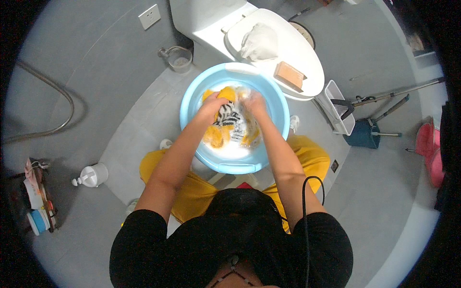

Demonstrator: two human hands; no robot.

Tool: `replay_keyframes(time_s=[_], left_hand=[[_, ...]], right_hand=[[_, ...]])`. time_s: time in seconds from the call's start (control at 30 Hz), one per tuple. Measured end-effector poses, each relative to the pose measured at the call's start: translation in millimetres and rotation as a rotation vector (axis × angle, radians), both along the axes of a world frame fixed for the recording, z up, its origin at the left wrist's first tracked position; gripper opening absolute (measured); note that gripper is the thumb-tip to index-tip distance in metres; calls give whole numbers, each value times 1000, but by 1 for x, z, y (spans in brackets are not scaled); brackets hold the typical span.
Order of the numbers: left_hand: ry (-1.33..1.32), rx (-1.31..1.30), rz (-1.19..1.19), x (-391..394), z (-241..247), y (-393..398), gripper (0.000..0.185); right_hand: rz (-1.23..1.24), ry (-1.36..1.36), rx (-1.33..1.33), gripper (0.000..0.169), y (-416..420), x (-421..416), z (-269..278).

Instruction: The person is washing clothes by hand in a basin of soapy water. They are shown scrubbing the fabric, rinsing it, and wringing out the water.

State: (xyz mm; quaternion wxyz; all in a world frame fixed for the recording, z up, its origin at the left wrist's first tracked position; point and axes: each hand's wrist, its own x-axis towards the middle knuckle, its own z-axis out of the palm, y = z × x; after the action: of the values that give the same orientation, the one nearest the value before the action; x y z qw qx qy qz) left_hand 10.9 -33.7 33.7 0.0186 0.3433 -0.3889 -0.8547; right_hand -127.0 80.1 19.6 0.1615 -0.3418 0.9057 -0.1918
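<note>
A light blue plastic basin [187, 118] holds white suds and a wet, fluffy yellow item [213, 136] with a black-and-white striped part, which looks like a plush toy. My left hand [213, 107] grips its upper left side, thumb over the striped cloth and fingers hidden by the yellow plush. Blurred by motion, my right hand [254, 103] is down in the foam at the right of the basin, beside the plush. Its fingers are hidden, so its hold does not show. Both forearms reach over the near rim.
Behind the basin stands a white toilet [295, 43], with a crumpled white bag [261, 41] and a cardboard box [289, 75] on its lid. A white plastic rack [342, 118] and blue bucket [360, 135] sit right. A clear jug [179, 59] and white pot [94, 175] are left.
</note>
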Motion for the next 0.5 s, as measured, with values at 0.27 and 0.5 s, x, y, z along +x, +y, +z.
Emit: replay_keyframes(time_s=[0.27, 0.5], left_hand=[[298, 711, 39, -2, -2, 1, 43], [460, 565, 106, 1, -16, 14, 30]], right_hand=[[313, 230, -609, 33, 8, 107, 81], [293, 334, -606, 27, 9, 122, 59]])
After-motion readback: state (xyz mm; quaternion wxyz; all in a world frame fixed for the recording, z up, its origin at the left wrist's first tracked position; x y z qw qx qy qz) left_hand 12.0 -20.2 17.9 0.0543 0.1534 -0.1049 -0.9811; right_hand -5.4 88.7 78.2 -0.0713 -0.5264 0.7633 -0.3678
